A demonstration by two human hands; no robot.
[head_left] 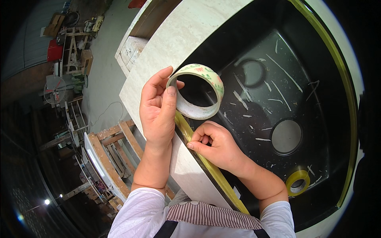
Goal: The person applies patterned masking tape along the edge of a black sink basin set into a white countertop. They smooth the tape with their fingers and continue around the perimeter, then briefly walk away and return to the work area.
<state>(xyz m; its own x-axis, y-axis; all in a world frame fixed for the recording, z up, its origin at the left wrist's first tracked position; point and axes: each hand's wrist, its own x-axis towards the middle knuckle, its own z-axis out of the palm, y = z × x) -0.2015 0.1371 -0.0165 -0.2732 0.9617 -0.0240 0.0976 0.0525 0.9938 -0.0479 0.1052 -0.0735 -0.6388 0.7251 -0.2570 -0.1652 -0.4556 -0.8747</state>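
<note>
The fingers point(171, 92) of the left hand point(158, 109) pinch the near wall of a roll of clear tape point(198, 97), thumb along the outer face and fingertips curled over the rim; the roll stands on edge, tilted, just above the edge of the sink, its core off-white inside and its outer band carrying small red and green printed marks too small to make out. A yellowish strip of tape point(206, 158) runs from under the roll down along the rim of the black sink point(254, 99). The fingers of the right hand point(216, 144) are pressed together, thumb and forefinger tip bearing down on that strip just below the roll. The left forearm rises straight from the lower edge, wrist upright; the right forearm enters from the lower right, wrist bent inward over the basin. Both sleeves are white, above a striped apron point(206, 216) cut off by the frame. The sink sits in a pale stone worktop point(166, 43); its floor shows white scraps, a round drain hole point(286, 137) and a ring mark. A second, yellow roll of tape point(298, 183) lies flat in the near right corner of the basin, well apart from both hands. The workshop floor to the left, with wooden frames point(115, 146), is dim and distorted.
</note>
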